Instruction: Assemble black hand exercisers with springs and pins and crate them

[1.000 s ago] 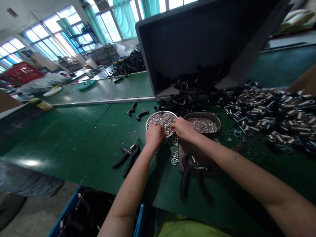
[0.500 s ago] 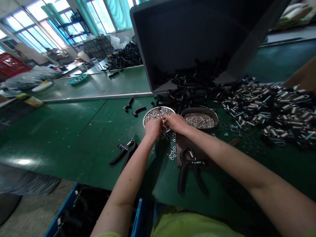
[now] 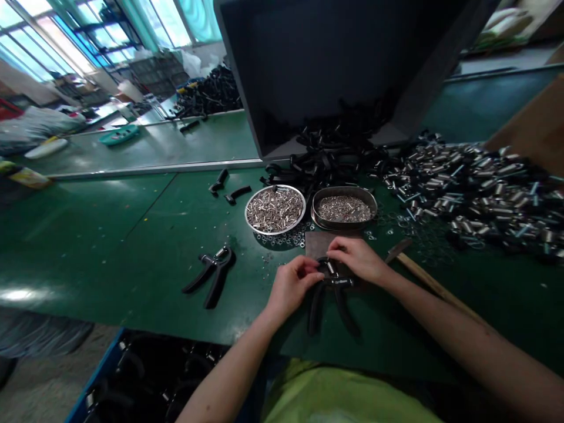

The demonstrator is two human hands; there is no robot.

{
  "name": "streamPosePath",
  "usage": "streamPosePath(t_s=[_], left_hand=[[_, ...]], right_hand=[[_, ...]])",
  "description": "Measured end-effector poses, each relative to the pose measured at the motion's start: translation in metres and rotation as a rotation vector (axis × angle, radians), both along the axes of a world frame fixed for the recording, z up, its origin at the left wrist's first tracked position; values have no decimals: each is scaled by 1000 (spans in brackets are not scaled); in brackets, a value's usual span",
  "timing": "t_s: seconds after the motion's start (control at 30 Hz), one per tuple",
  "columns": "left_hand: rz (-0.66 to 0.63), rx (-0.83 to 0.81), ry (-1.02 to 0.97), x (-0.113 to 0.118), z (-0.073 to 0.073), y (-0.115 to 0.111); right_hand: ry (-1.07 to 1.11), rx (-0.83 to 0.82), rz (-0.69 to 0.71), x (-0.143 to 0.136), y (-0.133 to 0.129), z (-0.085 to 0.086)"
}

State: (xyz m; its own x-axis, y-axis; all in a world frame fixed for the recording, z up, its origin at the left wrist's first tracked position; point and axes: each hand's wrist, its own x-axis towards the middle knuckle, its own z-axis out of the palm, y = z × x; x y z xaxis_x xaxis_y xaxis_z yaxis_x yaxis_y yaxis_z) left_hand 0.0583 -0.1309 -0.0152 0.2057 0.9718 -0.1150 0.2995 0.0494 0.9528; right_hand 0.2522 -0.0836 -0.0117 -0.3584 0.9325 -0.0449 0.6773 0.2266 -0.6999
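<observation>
A black hand grip strengthener (image 3: 339, 299) with a metal spring lies on the bench, its top over a flat metal block (image 3: 315, 244). On its left side, my left hand (image 3: 293, 288) has thumb and fingers closed around the upper part. My right hand (image 3: 356, 258) is pinched just above the top of the same grip; whatever its fingertips hold is too small to make out. A second hand grip strengthener (image 3: 212, 273) rests to the left. Beyond my hands stand a round dish of small metal pins (image 3: 275, 210) and an oval tin of tiny metal parts (image 3: 344, 208).
A hammer (image 3: 423, 273) lies right of the block. Springs with black parts (image 3: 484, 188) are heaped at the right. Black handles (image 3: 321, 164) spill from a large grey bin (image 3: 247, 88). Loose nuts (image 3: 286, 239) lie by the dish. Below the bench edge is a blue crate (image 3: 99, 367).
Both hands have left the dish of pins and come back toward me, down to the hand grip on the block. The view has shifted slightly, and the hammer now shows.
</observation>
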Motion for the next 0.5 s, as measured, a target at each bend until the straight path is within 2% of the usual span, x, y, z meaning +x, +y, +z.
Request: streamPosePath(t_s=[0.1,0.23,0.37,0.5], left_hand=[[17,65,121,9,-5,-5],[-4,164,227,12,-4,-3],[-53,289,310,13,-6,-4],[-150,446,492,14,-7,-7]], right_hand=[[-163,71,23,-6,0,-4],[-271,150,72,-16,-6,3],[-352,211,123,-19,-17,5],[-380,237,106,-17,-20,0]])
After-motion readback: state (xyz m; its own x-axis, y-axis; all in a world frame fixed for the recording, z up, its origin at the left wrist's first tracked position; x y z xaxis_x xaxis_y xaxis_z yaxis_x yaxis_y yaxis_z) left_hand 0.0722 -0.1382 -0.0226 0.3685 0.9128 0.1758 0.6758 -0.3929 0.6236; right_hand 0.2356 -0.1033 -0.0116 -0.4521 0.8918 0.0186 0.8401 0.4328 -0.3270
